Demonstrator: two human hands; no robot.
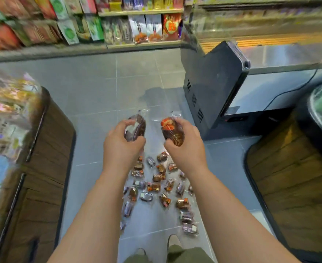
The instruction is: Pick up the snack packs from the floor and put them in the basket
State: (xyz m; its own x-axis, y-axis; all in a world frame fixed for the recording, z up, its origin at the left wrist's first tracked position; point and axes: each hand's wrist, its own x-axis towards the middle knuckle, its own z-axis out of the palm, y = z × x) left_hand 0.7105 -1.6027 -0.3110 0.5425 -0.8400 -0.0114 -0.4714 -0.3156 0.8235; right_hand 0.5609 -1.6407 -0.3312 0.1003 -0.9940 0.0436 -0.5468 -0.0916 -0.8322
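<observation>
My left hand (123,140) grips a clear-wrapped brown snack pack (138,126), held up at chest height over the floor. In my right hand (184,143) is another brown pack with an orange-red label (170,130), fingers curled round it. Several small snack packs (156,186) lie scattered on the grey tiled floor (92,95) below and between my forearms, just ahead of my shoes. No basket can be made out in this view.
A wood-panelled display stand (42,168) with wrapped goods stands at the left. Another wooden counter (289,177) is at the right, with a dark register screen (213,86) behind it. Shelves of packaged snacks (137,29) line the far wall.
</observation>
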